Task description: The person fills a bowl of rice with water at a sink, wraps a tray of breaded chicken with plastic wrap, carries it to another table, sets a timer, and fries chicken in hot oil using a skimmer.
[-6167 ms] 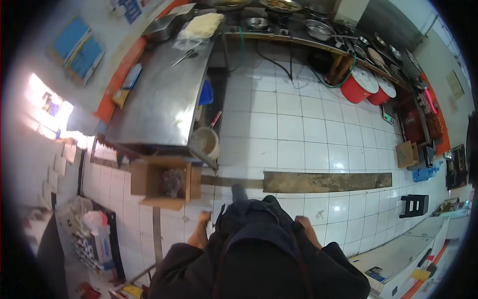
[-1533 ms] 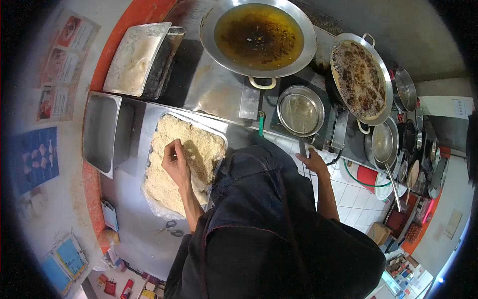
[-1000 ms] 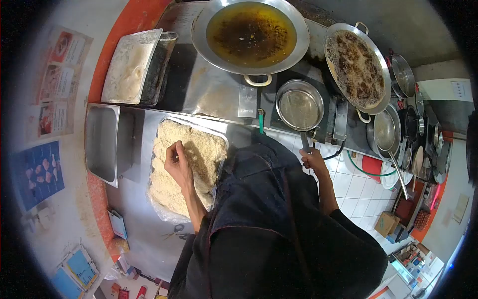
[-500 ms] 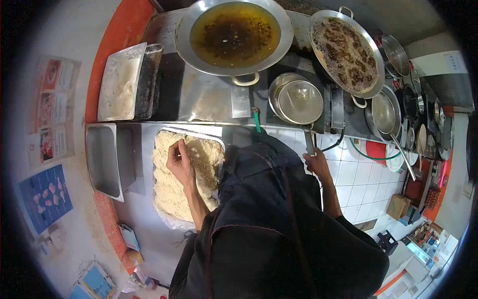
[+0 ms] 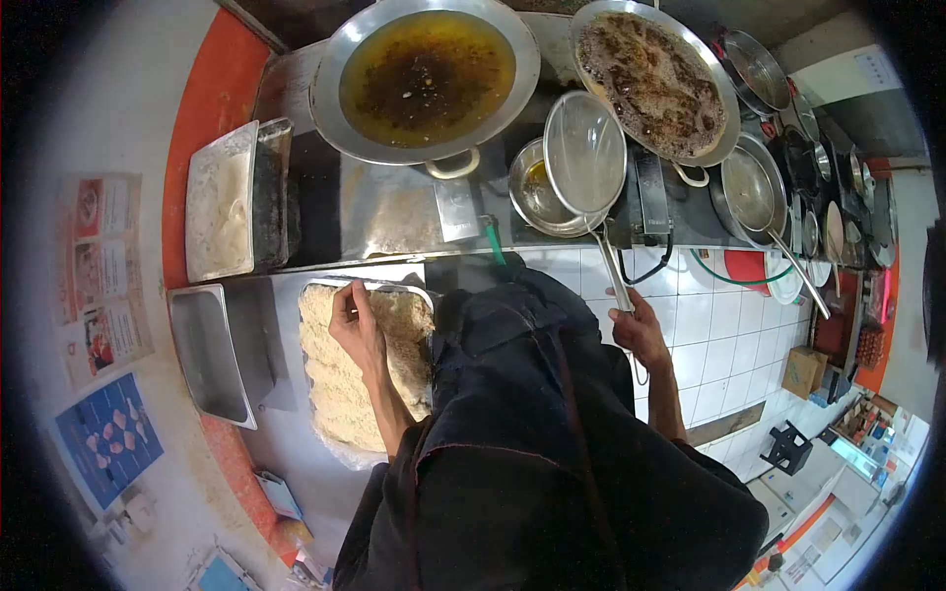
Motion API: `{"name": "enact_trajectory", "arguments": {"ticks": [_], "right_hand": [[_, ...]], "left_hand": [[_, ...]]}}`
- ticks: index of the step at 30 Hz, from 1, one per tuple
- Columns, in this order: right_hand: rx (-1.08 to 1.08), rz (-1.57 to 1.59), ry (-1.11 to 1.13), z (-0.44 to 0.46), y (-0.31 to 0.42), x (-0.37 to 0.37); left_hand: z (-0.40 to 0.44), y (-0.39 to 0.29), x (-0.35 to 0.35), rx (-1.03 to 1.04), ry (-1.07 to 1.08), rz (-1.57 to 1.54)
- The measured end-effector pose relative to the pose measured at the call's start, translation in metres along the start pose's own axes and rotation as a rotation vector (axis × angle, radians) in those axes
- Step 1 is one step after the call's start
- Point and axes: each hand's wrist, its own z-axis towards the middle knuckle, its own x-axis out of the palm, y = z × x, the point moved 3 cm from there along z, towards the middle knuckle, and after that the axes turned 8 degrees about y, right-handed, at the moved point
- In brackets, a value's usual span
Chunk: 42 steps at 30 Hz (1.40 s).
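My right hand [image 5: 643, 330] is closed round the long handle of a round mesh strainer [image 5: 585, 153]. The strainer is tilted up above a metal bowl [image 5: 535, 197] that has some yellowish liquid in it. Over a tray of pale crumb coating [image 5: 330, 340] hovers my left hand [image 5: 361, 330]. Its fingers are curled together with the thumb. Whatever they may hold is too small or hidden to make out.
Two wide pans stand at the back: one with dark-specked oil [image 5: 335, 113], one of bubbling oil [image 5: 670, 89]. Left are a floury container [image 5: 219, 212] and a steel bin [image 5: 212, 345]. Another strainer [image 5: 749, 192] rests in a bowl at right. A green hose [image 5: 493, 236] hangs at the counter edge.
The strainer has been lifted off the bowl and tilted up, showing the liquid inside. My right hand has turned with the handle. My left hand stays over the crumbs. The view has shifted slightly.
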Motion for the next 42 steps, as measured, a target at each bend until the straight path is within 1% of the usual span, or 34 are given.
{"name": "enact_trajectory", "arguments": {"ticks": [4, 5, 7, 8, 9, 10, 11, 12, 14, 15, 16, 17, 18, 20, 21, 22, 24, 25, 27, 29, 30, 32, 33, 35, 36, 37, 39, 40, 41, 42], "right_hand": [[-0.168, 0.000, -0.118, 0.006, 0.042, -0.007], [-0.243, 0.012, -0.161, 0.007, 0.049, -0.020], [-0.247, -0.161, -0.296, 0.008, 0.096, -0.024], [-0.311, -0.116, -0.359, 0.017, 0.100, -0.046], [-0.362, -0.215, -0.359, 0.020, 0.116, -0.067], [-0.343, -0.379, -0.452, 0.022, 0.134, -0.080], [-0.383, -0.460, -0.555, 0.028, 0.145, -0.102], [-0.394, -0.379, -0.674, 0.035, 0.157, -0.112], [-0.300, -0.571, -0.798, 0.047, 0.179, -0.157], [-0.305, -0.570, -0.804, 0.062, 0.184, -0.204], [-0.287, -0.976, -0.950, 0.080, 0.189, -0.260], [-0.251, -1.386, -1.080, 0.091, 0.195, -0.287], [-0.252, -1.383, -1.087, 0.094, 0.204, -0.286], [-0.207, -1.541, -1.073, 0.098, 0.223, -0.278], [-0.206, -1.539, -1.078, 0.099, 0.230, -0.270], [-0.144, -1.641, -1.072, 0.102, 0.236, -0.260], [-0.076, -1.741, -1.065, 0.111, 0.241, -0.260], [0.066, -1.625, -0.940, 0.123, 0.242, -0.265], [0.202, -1.499, -0.819, 0.130, 0.239, -0.265], [0.236, -1.075, -0.548, 0.138, 0.231, -0.257], [0.232, -1.074, -0.555, 0.138, 0.233, -0.251], [0.315, -0.698, -0.368, 0.139, 0.226, -0.238], [0.314, -0.699, -0.373, 0.141, 0.222, -0.236], [0.213, -0.295, -0.344, 0.146, 0.208, -0.230], [0.210, -0.186, -0.316, 0.143, 0.207, -0.209], [0.210, -0.187, -0.316, 0.149, 0.205, -0.208], [0.163, -0.112, -0.194, 0.173, 0.194, -0.215], [0.134, -0.174, -0.152, 0.185, 0.188, -0.223], [0.137, -0.168, -0.151, 0.180, 0.191, -0.212], [0.115, -0.046, -0.155, 0.169, 0.200, -0.181]], "left_hand": [[0.002, -0.009, 0.009, 0.062, 0.004, 0.040], [0.002, -0.009, 0.010, 0.070, 0.003, 0.045], [0.002, -0.011, 0.011, 0.081, 0.009, 0.048], [0.002, -0.012, 0.011, 0.068, 0.013, 0.053], [0.000, -0.012, 0.011, 0.053, 0.018, 0.057], [0.000, -0.009, 0.012, 0.058, 0.006, 0.053], [0.000, -0.009, 0.011, 0.062, 0.016, 0.049], [0.000, -0.009, 0.011, 0.076, 0.006, 0.068], [-0.002, -0.011, 0.010, 0.066, -0.005, 0.093], [-0.002, -0.014, 0.010, 0.070, -0.001, 0.088], [-0.003, -0.017, 0.011, 0.060, -0.006, 0.096], [-0.004, -0.018, 0.010, 0.049, -0.011, 0.107], [-0.002, -0.013, 0.007, 0.037, -0.007, 0.133], [-0.003, -0.010, 0.006, 0.043, 0.001, 0.131], [-0.003, -0.011, 0.006, 0.045, 0.004, 0.133], [-0.003, -0.010, 0.006, 0.025, 0.004, 0.139], [-0.003, -0.008, 0.008, 0.020, 0.001, 0.131], [-0.003, -0.007, 0.008, 0.014, -0.006, 0.124], [-0.005, -0.008, 0.009, 0.035, -0.004, 0.141], [-0.009, -0.007, 0.011, -0.021, -0.036, 0.091], [-0.010, -0.008, 0.014, 0.014, -0.040, 0.077], [-0.012, -0.012, 0.018, 0.003, -0.029, 0.073], [-0.012, -0.013, 0.019, -0.013, -0.021, 0.075], [-0.011, -0.007, 0.021, -0.014, -0.019, 0.053], [-0.010, -0.004, 0.020, -0.012, -0.016, 0.045], [-0.009, -0.004, 0.021, -0.009, -0.015, 0.038], [-0.006, -0.008, 0.023, 0.015, -0.017, 0.059], [-0.005, -0.011, 0.024, 0.036, -0.015, 0.083], [-0.005, -0.014, 0.025, 0.035, -0.012, 0.089], [-0.004, -0.019, 0.027, 0.038, -0.023, 0.092]]}}
